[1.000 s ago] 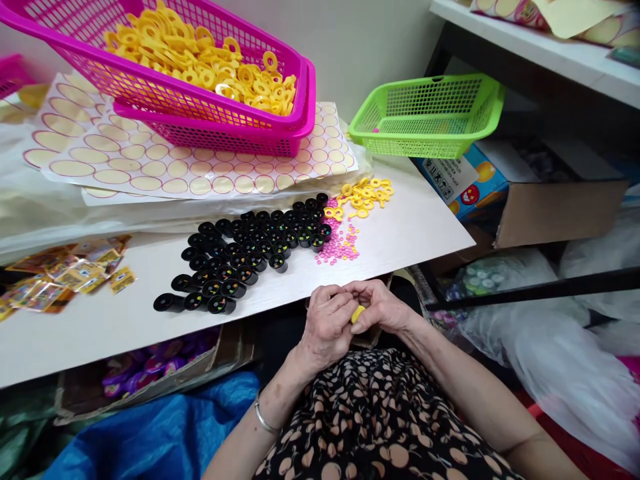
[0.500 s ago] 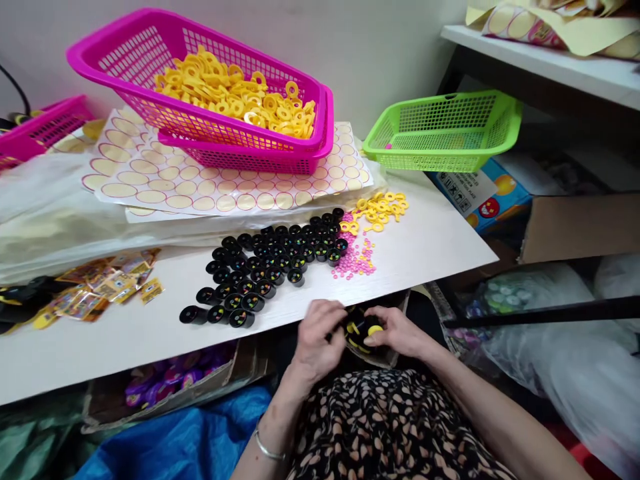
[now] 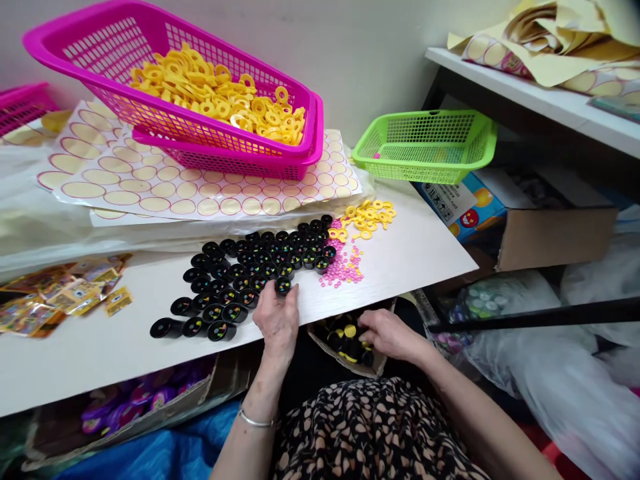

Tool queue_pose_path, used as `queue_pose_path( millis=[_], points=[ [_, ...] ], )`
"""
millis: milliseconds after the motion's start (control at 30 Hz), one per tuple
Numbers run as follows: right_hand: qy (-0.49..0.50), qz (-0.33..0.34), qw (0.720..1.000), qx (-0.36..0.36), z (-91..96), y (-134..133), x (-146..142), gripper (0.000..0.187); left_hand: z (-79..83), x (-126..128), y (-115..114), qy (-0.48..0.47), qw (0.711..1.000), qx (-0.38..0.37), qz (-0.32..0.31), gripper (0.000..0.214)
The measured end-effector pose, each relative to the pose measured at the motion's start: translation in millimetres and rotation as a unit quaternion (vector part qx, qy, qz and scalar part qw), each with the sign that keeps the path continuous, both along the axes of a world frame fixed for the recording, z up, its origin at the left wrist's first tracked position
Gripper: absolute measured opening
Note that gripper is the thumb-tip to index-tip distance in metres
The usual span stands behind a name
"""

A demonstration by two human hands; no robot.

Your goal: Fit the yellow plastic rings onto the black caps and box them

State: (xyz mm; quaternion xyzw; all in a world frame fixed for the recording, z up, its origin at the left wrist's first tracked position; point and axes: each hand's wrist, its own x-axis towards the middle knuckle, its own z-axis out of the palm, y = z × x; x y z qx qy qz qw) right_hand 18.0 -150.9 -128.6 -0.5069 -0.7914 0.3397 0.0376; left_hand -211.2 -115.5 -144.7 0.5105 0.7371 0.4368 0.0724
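My left hand [image 3: 278,318] rests on the white table [image 3: 415,247] with its fingertips pinched round one black cap [image 3: 283,285] at the near edge of a cluster of several black caps [image 3: 250,270]. My right hand [image 3: 387,332] is below the table edge, fingers curled over a small box [image 3: 350,347] of black and yellow pieces in my lap; what it holds I cannot make out. Loose yellow rings [image 3: 367,217] and small pink beads [image 3: 345,267] lie right of the caps.
A pink basket [image 3: 165,127] full of yellow rings sits on sticker sheets [image 3: 150,187] at the back. A green basket [image 3: 425,143] stands at the right on a cardboard box [image 3: 550,227]. Foil packets [image 3: 65,293] lie at the left. Bags crowd the floor at the right.
My hands have parted from in front of my lap. The left rose onto the table to a black cap; the right dropped over the box of assembled pieces.
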Motion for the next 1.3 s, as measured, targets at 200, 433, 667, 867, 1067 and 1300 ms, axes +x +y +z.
queue_pose_path(
  millis=[200, 433, 667, 867, 1067, 1300],
  points=[
    [0.101, -0.063, 0.977, 0.177, 17.7, 26, -23, 0.018, -3.4, 14, -7, -0.077, 0.988, 0.006, -0.135, 0.034],
    [-0.054, -0.016, 0.962, 0.266, 3.1, 57, -44, 0.022, -0.1, 31, -12, -0.104, 0.969, 0.002, -0.226, 0.027],
    [0.043, -0.024, 0.977, 0.21, 18.0, 55, -48, 0.018, -3.3, 31, -12, -0.126, 0.965, 0.006, -0.228, 0.025],
    [-0.047, -0.06, 0.994, 0.077, 29.0, 52, -52, 0.016, -5.6, 31, -13, -0.132, 0.966, 0.023, -0.221, 0.022],
    [-0.093, -0.045, 0.989, 0.11, 26.4, 47, -55, 0.015, -5.4, 28, -14, -0.148, 0.962, 0.024, -0.229, 0.023],
    [-0.106, -0.027, 0.989, 0.101, 30.3, 54, -52, 0.014, -8.9, 27, -9, -0.158, 0.964, 0.013, -0.215, 0.026]
  ],
)
